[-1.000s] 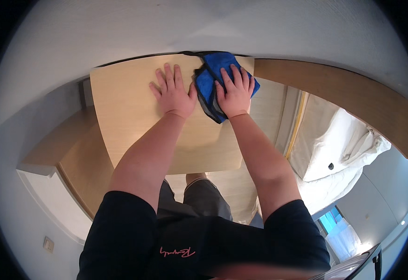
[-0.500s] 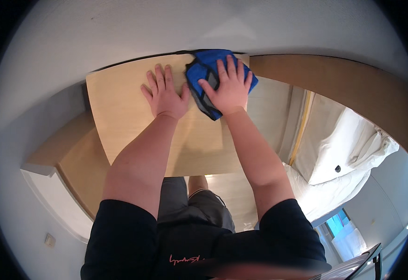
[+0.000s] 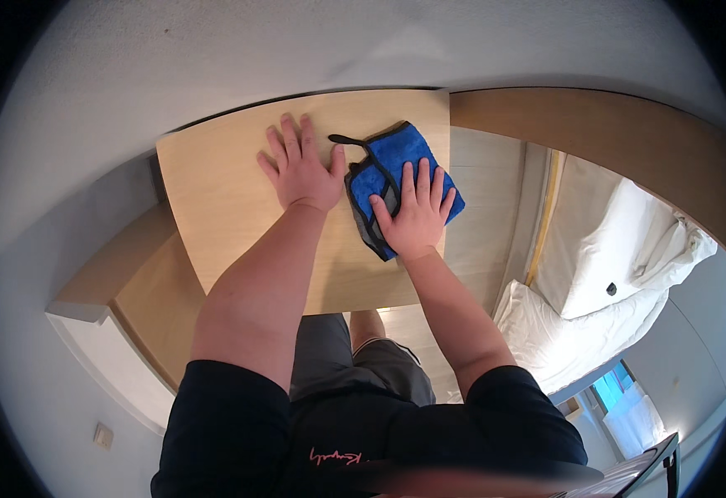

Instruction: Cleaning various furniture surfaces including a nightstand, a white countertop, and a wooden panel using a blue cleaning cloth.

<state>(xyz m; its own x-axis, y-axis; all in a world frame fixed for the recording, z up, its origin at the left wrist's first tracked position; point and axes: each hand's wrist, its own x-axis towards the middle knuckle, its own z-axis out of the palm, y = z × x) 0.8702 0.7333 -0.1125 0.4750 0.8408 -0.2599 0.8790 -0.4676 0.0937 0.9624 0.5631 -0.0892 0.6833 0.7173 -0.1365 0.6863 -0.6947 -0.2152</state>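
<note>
A pale wood tabletop [image 3: 354, 286] lies in front of me against the wall. On its right part rests a folded blue cleaning cloth [image 3: 396, 149] with black edging, grey patches and a small black hanging loop. My right hand [image 3: 417, 216] lies flat on the cloth with its fingers spread, pressing it to the wood. The cloth's right corner sticks out a little past the table's right edge. To the left of the cloth, my left hand [image 3: 305, 174] is laid flat on the bare wood, fingers apart, holding nothing.
A grey wall [image 3: 238, 58] bounds the table's far edge. Rightward runs a brown wood panel [image 3: 595, 124], and beyond a strip of floor [image 3: 483, 199] is a bed with white bedding [image 3: 579, 324]. At the left stands a lower wood surface [image 3: 159, 290]. A wall switch [image 3: 104, 436] sits lower left.
My right hand has drawn the cloth toward me, away from the wall, and its hanging loop now shows. My left hand stays nearly in place on the wood. The view has shifted slightly.
</note>
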